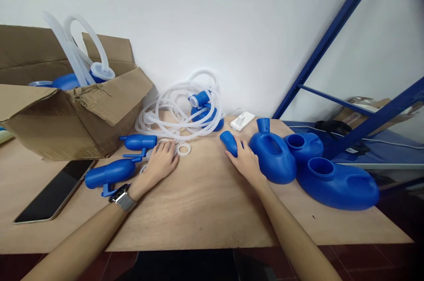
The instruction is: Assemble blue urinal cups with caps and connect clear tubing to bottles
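Observation:
My left hand [161, 162] rests on the wooden table [205, 210], fingers curled over small white plastic rings [183, 148]; a watch sits on its wrist. My right hand [244, 160] grips a small blue plastic piece [229, 142] lying on the table. Just right of that hand stands a blue plastic jug with a handle [273, 155]. A coil of white tubing [179, 111] with a blue fitting [201, 98] lies behind both hands by the wall.
An open cardboard box [66, 117] with tubing and blue parts stands at left. Two blue handle pieces [109, 172] and a dark tablet [54, 192] lie near it. Two more blue jugs [334, 181] sit at right beside a blue metal frame [331, 33]. A white adapter [243, 120] lies by the wall.

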Motion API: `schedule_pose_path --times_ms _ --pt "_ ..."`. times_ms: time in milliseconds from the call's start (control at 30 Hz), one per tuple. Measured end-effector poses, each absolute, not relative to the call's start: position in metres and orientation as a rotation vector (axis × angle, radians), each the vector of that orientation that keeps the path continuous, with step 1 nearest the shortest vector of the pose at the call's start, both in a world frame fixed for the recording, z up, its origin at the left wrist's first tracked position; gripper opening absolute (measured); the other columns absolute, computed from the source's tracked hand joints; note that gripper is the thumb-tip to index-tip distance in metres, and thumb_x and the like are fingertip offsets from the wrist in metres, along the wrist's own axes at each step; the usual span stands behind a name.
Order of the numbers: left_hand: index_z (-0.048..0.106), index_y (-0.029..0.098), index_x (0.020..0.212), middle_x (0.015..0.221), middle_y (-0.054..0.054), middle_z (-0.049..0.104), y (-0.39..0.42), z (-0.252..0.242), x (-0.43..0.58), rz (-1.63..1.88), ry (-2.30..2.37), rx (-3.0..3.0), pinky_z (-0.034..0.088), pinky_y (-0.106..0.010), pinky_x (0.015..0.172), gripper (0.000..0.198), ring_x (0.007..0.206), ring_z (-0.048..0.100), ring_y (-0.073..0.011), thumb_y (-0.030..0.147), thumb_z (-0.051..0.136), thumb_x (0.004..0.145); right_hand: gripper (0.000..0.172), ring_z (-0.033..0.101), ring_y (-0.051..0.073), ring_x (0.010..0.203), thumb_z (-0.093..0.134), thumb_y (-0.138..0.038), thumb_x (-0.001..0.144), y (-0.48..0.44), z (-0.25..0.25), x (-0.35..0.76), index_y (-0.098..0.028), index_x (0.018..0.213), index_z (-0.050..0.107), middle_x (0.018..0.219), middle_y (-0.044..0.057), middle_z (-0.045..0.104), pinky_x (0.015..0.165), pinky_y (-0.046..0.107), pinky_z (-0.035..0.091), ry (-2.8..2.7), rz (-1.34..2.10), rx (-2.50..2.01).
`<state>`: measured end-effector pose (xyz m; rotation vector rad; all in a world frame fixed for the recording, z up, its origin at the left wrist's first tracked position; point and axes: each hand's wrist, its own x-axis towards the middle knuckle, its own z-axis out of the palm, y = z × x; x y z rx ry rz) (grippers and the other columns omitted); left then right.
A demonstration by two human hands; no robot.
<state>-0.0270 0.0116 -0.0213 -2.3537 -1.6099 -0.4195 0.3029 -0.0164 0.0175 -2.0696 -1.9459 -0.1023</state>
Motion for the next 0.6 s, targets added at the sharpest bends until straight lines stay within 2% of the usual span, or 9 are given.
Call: schedule_pose_path --times_ms 200,333,467,600 --pt "0.068 0.01 0.131 0.132 -0.022 0.069 0.006 -0.022 -0.026 -0.393 -1.526 -2.359 0.045 -0.054 0.111 0.039 0.126 0.061 -0.0384 0.03 0.046 0.106 0.064 0.063 0.038 0.131 0.053 -0.045 0.104 -0.008 -0.004 0.312 -0.023 0.162 0.039 0.156 0.017 0.054 0.088 0.045 0.061 -1.893 -0.069 -1.952" --pt "0.066 0.013 0.14 0.138 -0.022 0.066 0.004 -0.023 -0.028 -0.381 -1.486 -2.372 0.042 -0.059 0.113 0.045 0.129 0.058 -0.0394 0.019 0.043 0.102 0.072 0.062 0.038 0.133 0.057 -0.048 0.1 -0.001 -0.016 0.319 -0.021 0.164 0.037 0.153 0.017 0.055 0.096 0.049 0.06 -1.793 -0.048 -1.857" --pt "0.058 0.023 0.153 0.147 -0.02 0.061 0.0 -0.024 -0.03 -0.393 -1.438 -2.402 0.036 -0.062 0.119 0.062 0.137 0.053 -0.0394 0.009 0.047 0.093 0.071 0.062 0.038 0.131 0.061 -0.036 0.095 0.003 -0.023 0.323 -0.018 0.161 0.042 0.15 0.018 0.059 0.105 0.052 0.056 -1.82 -0.127 -1.76" --pt "0.065 0.022 0.146 0.149 -0.02 0.061 -0.001 -0.024 -0.03 -0.39 -1.41 -2.481 0.033 -0.065 0.121 0.06 0.14 0.05 -0.0406 0.009 0.049 0.09 0.069 0.061 0.038 0.13 0.063 -0.029 0.09 0.003 -0.022 0.324 -0.016 0.156 0.048 0.149 0.019 0.061 0.108 0.052 0.052 -1.825 -0.186 -1.698"
